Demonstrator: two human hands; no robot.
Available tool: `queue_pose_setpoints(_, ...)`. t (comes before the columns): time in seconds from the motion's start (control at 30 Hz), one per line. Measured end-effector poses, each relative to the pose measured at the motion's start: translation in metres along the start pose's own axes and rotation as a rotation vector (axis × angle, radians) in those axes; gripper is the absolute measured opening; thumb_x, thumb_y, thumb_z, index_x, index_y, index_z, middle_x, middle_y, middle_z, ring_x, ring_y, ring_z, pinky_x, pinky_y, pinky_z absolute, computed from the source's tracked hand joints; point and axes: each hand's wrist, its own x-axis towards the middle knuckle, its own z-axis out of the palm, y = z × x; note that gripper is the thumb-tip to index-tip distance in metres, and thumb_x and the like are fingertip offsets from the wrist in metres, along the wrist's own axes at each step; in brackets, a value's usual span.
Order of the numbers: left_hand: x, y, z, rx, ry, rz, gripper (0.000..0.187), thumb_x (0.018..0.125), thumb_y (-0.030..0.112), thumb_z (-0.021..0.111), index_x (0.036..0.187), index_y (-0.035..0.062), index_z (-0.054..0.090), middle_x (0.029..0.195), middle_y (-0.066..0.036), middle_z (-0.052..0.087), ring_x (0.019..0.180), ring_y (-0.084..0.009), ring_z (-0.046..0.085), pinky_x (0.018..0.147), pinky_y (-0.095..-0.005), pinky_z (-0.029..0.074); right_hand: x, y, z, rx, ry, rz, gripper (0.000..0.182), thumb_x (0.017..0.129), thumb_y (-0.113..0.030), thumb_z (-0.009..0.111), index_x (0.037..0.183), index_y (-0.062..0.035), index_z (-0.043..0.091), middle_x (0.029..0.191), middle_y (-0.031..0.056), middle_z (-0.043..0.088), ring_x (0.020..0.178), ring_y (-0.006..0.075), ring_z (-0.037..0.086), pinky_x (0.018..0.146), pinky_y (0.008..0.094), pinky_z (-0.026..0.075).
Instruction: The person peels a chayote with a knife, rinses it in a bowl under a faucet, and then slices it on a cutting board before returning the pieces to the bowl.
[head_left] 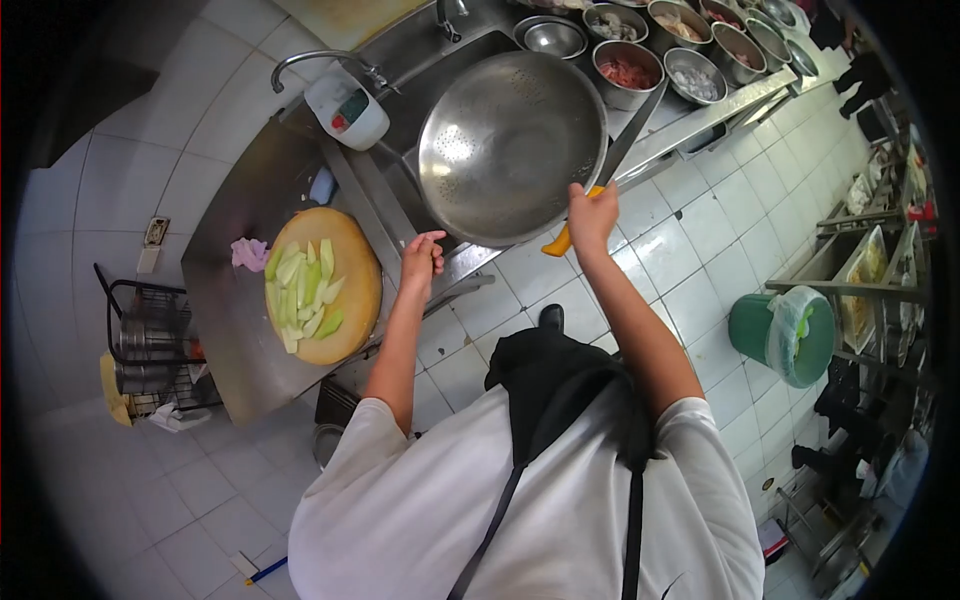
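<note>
A large steel colander (513, 148) with small holes hangs over the sink, between my two hands. My right hand (594, 218) is closed round the orange handle of a knife (630, 135) and is at the colander's lower right rim. The long blade points up and to the right. My left hand (423, 260) is near the lower left rim, its fingers curled with the index finger partly extended; whether it touches the rim is unclear. Left of it, cut pale green vegetable pieces (300, 290) lie on a round wooden board (362, 262).
Steel bowls of food, one with red pieces (627, 75), line the counter at the top right. A white container (346, 112) sits by the faucet (325, 55). Pink cloth (250, 254) lies beside the board. A green bin (750, 325) stands on the floor, right.
</note>
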Motion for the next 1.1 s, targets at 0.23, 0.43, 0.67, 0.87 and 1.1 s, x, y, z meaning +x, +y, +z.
queue_pose_setpoints(0.23, 0.048, 0.005, 0.002, 0.853, 0.376, 0.343, 0.062, 0.095, 0.057, 0.062, 0.086, -0.0041, 0.067, 0.072, -0.017, 0.065, 0.070, -0.0313, 0.063, 0.068, -0.0435, 0.049, -0.013, 0.008, 0.026, 0.027, -0.042, 0.076, 0.032, 0.077, -0.009, 0.073, 0.102, 0.0042, 0.057, 0.089, 0.0245, 0.069, 0.086, 0.0448, 0.067, 0.080, 0.0474, 0.052)
queue_pose_setpoints(0.43, 0.083, 0.006, -0.013, 0.904, 0.374, 0.152, 0.050, 0.087, 0.048, 0.073, 0.075, 0.0014, 0.059, 0.070, -0.013, 0.063, 0.064, -0.0259, 0.061, 0.056, -0.0414, 0.046, 0.002, 0.024, 0.038, 0.033, -0.002, 0.120, 0.029, 0.080, -0.011, 0.072, 0.101, 0.0044, 0.058, 0.086, 0.0228, 0.069, 0.080, 0.0389, 0.069, 0.074, 0.0450, 0.053)
queue_pose_setpoints(0.67, 0.197, -0.056, -0.011, -0.109, 0.116, -0.334, 0.021, 0.077, 0.020, 0.074, 0.079, 0.0134, 0.054, 0.064, 0.000, 0.044, 0.050, -0.0110, 0.038, 0.041, -0.0264, 0.028, -0.003, -0.002, -0.006, 0.225, -0.229, 0.226, 0.034, 0.091, -0.029, 0.075, 0.095, 0.0012, 0.060, 0.058, 0.0066, 0.058, 0.038, 0.0161, 0.056, 0.037, 0.0317, 0.041)
queue_pose_setpoints(0.87, 0.277, -0.095, -0.024, -0.106, 0.128, -0.355, 0.021, 0.077, 0.019, 0.072, 0.083, 0.0157, 0.052, 0.071, 0.000, 0.042, 0.050, -0.0143, 0.035, 0.043, -0.0289, 0.031, -0.042, 0.076, -0.165, -0.165, -0.118, -0.043, 0.017, 0.097, -0.014, 0.066, 0.103, 0.0022, 0.064, 0.075, 0.0146, 0.063, 0.064, 0.0260, 0.062, 0.059, 0.0375, 0.047)
queue_pose_setpoints(1.1, 0.280, -0.065, 0.041, -0.042, 0.152, -0.518, 0.025, 0.089, 0.020, 0.066, 0.081, 0.0162, 0.043, 0.057, 0.002, 0.029, 0.043, -0.0116, 0.034, 0.038, -0.0264, 0.028, -0.177, 0.175, -0.367, -0.576, 0.380, 0.218, 0.024, 0.098, -0.022, 0.065, 0.093, 0.0012, 0.061, 0.070, 0.0157, 0.060, 0.056, 0.0279, 0.059, 0.053, 0.0405, 0.045)
